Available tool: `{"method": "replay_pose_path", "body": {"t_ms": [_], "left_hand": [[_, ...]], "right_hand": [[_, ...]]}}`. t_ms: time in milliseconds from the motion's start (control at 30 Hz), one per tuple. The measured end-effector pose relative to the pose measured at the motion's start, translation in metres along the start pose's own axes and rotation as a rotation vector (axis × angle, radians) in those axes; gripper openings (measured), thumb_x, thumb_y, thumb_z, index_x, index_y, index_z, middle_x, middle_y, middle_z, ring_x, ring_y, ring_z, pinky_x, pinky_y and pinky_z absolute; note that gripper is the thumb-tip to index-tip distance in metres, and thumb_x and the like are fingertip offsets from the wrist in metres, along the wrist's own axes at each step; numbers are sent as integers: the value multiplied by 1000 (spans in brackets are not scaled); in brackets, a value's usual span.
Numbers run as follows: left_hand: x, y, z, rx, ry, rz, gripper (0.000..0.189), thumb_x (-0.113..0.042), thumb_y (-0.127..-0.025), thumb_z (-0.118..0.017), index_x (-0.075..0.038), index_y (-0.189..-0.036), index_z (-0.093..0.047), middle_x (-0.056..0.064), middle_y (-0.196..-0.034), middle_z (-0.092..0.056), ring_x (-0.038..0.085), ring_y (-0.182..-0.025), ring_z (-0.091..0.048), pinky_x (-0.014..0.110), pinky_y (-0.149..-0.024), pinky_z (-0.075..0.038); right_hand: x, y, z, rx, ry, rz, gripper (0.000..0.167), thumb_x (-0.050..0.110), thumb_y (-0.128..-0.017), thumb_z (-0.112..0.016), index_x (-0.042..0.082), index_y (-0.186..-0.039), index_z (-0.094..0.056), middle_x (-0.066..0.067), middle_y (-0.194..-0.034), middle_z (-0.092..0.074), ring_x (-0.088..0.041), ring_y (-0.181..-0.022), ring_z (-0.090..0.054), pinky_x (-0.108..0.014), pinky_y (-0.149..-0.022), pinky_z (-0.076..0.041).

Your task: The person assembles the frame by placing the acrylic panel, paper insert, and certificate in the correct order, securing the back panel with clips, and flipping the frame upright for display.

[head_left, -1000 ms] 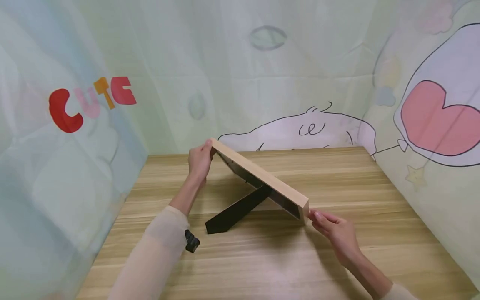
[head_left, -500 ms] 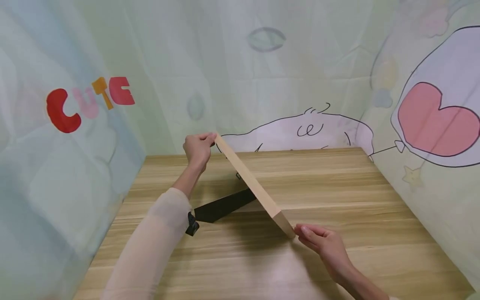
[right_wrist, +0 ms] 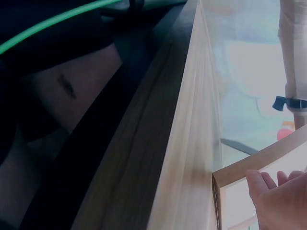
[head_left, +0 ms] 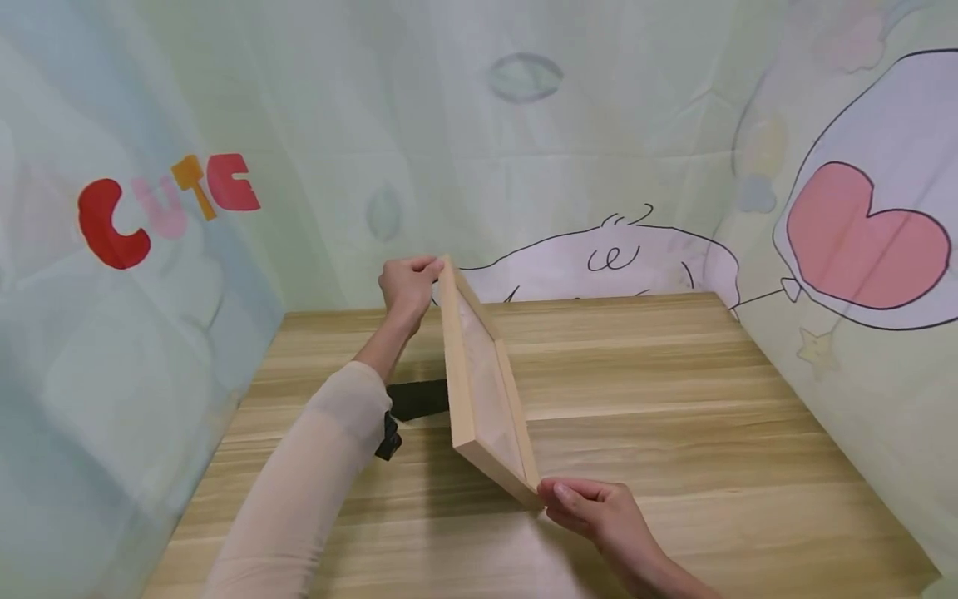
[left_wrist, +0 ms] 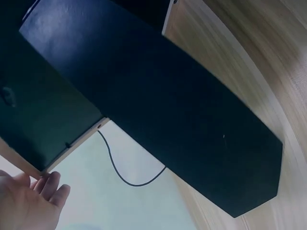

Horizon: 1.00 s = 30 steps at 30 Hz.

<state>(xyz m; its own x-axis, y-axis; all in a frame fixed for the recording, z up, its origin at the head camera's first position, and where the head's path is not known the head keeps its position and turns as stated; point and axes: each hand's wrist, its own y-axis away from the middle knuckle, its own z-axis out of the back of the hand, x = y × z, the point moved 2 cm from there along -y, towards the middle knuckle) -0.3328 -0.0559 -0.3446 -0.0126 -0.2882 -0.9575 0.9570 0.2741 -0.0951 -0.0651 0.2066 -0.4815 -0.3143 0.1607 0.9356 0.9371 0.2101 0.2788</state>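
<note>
A picture frame with a pale wooden border stands tilted on the table, its light front facing right. From its dark back a long black easel leg juts out, partly hidden behind the frame in the head view. My left hand pinches the far upper corner. At the near lower corner, my right hand holds the border between thumb and fingers. In the right wrist view, the fingertips of the right hand lie against the wooden border.
The wood-grain table meets printed cloth walls at the back and both sides. A black strap device sits on the left sleeve. In the right wrist view a green cable crosses above the person's leg, beyond the table edge.
Both hands have turned the frame: its near end swung left and toward me, bringing the front into view and moving the easel leg behind it. The right hand followed to the left.
</note>
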Motion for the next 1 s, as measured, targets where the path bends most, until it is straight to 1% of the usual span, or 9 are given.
{"method": "replay_pose_path", "body": {"t_ms": [267,500,567,700,767,800,900,967,1000], "left_hand": [[3,4,4,41,-11,-29,30,-30,-99,-65,-15,-124,-73,9,-121,-75,22,-112,-72,37,-99,-55],[6,28,13,73,15,-91,35,-35,-102,-60,-18,-131,-69,5,-127,-73,17,-120,-68,33,-99,-53],[4,40,22,66,12,-117,37,-37,-102,-59,-18,-132,-68,4,-127,-73,16,-118,-68,33,-91,-53],[0,68,43,14,-20,-181,35,-39,-102,-58,-22,-131,-69,0,-128,-72,9,-116,-67,31,-87,-53],[1,85,52,-28,-38,-221,33,-38,-101,-59,-23,-128,-71,1,-120,-75,7,-101,-68,27,-83,-53],[2,94,56,-45,-49,-239,32,-37,-101,-59,-23,-127,-72,3,-112,-77,8,-88,-68,26,-75,-53],[4,123,64,-81,-73,-293,31,-36,-101,-60,-22,-125,-72,5,-108,-78,10,-62,-49,22,-60,-45],[5,142,67,-82,-80,-330,33,-37,-101,-60,-20,-127,-71,6,-109,-78,8,-59,-49,18,-58,-45],[5,151,68,-79,-79,-348,33,-37,-101,-60,-19,-128,-71,4,-116,-76,6,-57,-48,17,-55,-45]], "right_hand": [[-1,-4,-12,67,-16,-10,46,22,-96,-68,-10,-128,-63,-18,-124,-72,-26,-117,-69,-41,-102,-54],[16,-11,-1,69,16,3,54,26,-97,-66,-12,-133,-57,-29,-135,-61,-31,-126,-64,-38,-104,-53],[25,-18,5,64,23,17,55,27,-98,-65,-13,-135,-54,-28,-137,-60,-32,-127,-63,-38,-104,-53],[52,-41,24,55,61,83,56,25,-100,-62,-13,-139,-50,-15,-131,-69,-28,-127,-64,-37,-104,-53],[67,-57,34,48,84,124,54,24,-101,-61,-13,-139,-50,-7,-124,-73,-26,-125,-65,-37,-104,-53],[74,-65,39,43,97,142,54,23,-101,-61,-13,-139,-50,-3,-120,-75,-25,-123,-67,-38,-104,-53],[96,-92,52,38,135,175,53,22,-101,-60,-13,-140,-50,5,-112,-77,-20,-118,-70,-37,-103,-53],[110,-109,58,41,165,189,53,22,-102,-59,-13,-141,-49,7,-110,-77,-16,-115,-71,-37,-103,-53],[116,-118,60,38,171,193,52,21,-102,-59,-13,-141,-49,8,-108,-77,-15,-113,-72,-37,-103,-53]]}}
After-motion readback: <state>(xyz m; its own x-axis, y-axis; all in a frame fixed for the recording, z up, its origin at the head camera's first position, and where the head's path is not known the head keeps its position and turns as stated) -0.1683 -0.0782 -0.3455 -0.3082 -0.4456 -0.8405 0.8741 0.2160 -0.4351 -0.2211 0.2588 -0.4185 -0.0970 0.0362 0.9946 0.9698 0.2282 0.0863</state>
